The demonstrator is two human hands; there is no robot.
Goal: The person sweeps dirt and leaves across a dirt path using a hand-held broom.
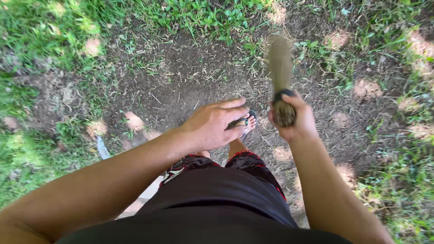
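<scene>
Bare brown soil (190, 86) fills the middle of the view, with patchy green grass (40, 36) around it from nine o'clock up to twelve and again at three o'clock. At about two o'clock from the centre, the right hand (294, 119) has its fingers wrapped tight around the bound top of a stick broom (281, 77), whose blurred bristles reach up toward twelve o'clock over the soil. Just beside it, at the centre, the left hand (212, 124) hangs palm down with fingers flat, together and holding nothing. Beneath that hand a foot in a sandal (246, 123) shows, above dark shorts (217, 190) at six o'clock.
</scene>
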